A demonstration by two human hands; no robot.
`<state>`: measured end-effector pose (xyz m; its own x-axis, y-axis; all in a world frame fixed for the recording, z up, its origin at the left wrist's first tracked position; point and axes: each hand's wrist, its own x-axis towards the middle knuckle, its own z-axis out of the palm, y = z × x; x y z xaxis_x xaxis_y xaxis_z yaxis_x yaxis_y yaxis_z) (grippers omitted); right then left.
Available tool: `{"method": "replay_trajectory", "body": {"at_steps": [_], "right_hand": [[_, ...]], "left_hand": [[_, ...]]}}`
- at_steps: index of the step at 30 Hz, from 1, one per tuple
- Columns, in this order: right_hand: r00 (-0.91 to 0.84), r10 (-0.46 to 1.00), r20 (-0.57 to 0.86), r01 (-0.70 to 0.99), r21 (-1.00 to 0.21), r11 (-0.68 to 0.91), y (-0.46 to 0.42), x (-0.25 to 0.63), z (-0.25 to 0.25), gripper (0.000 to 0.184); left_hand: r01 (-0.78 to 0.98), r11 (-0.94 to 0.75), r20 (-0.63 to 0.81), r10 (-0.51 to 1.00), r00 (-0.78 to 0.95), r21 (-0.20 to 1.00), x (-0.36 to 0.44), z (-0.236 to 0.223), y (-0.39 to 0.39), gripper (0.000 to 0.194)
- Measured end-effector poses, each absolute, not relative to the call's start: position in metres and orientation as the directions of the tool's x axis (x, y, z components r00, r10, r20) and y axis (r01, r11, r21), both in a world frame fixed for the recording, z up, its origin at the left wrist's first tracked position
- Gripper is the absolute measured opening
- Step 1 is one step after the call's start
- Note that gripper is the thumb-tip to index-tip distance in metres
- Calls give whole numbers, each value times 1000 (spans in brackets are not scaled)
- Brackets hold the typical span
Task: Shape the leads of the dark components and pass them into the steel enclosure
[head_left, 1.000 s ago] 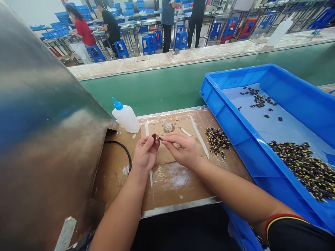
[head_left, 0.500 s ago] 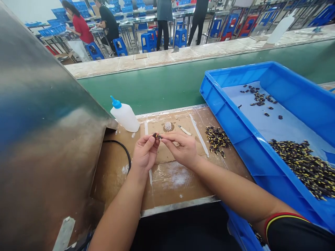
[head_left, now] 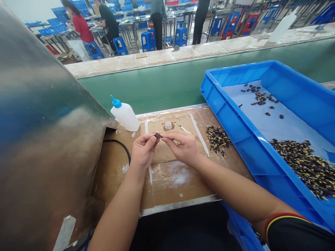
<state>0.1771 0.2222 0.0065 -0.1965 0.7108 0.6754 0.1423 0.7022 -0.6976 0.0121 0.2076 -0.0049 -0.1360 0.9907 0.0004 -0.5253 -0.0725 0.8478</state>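
My left hand (head_left: pixel 142 153) and my right hand (head_left: pixel 183 148) meet above a cardboard mat (head_left: pixel 162 174) on the workbench. Both pinch one small black part (head_left: pixel 157 135) between thumb and fingertips. A small round clear cap (head_left: pixel 168 125) sits on the mat just beyond my fingers, with a thin pale stick (head_left: pixel 184 129) beside it. A little heap of black-and-yellow parts (head_left: pixel 217 139) lies on the mat to the right of my right hand.
A white squeeze bottle with a blue tip (head_left: pixel 125 116) lies at the back left. A big blue crate (head_left: pixel 274 132) on the right holds many black-and-yellow parts (head_left: pixel 309 167). A metal housing (head_left: pixel 39 132) fills the left. Green conveyor belt (head_left: pixel 170 87) runs behind; several people work at far tables.
My fingers have shifted slightly on the small part, turning it a little. The hands stay in the same place.
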Motion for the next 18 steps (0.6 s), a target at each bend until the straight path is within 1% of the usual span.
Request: {"method": "replay_trajectory", "body": {"at_steps": [8,13,16,18], "right_hand": [[-199,716,669,125,-708,695,224,178,3,17],[-195,679,708,127,-668,733,224,178,3,18],[-183,674,715,140,-660,738,224,177,4,17],[-169,689,705,156,-671,725,224,177,5,15]], "left_hand": [[-542,-61,-4,993,-119,838,14,-4,208,27],[-541,-73,4,992,-128,838,16,-4,208,27],[-498,-103,22,986,-165,861,15,-7,208,27],[-426,-156,70,975,-210,891,15,-10,208,26]]}}
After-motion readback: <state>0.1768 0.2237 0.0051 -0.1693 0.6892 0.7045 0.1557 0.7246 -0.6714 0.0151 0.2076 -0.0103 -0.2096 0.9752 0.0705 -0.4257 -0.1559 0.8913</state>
